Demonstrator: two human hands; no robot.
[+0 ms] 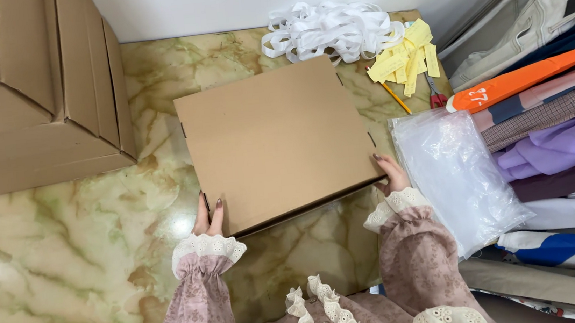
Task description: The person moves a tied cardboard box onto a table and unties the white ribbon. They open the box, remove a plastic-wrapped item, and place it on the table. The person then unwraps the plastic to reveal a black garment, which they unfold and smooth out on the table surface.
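Marbled green-beige floor [65, 260]. Flat brown cardboard box [272, 145], closed, sits centre; left hand [209, 218] and right hand [392, 172] clamp its near corners, fingers together. Yellow paper tags [407, 58] behind; clear plastic bag [454, 173] just right.

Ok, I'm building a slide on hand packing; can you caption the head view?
Left hand and right hand grip a closed cardboard box on a marble-patterned floor.

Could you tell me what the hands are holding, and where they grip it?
Both hold the cardboard box: left hand at its near-left corner, right hand at its near-right corner.
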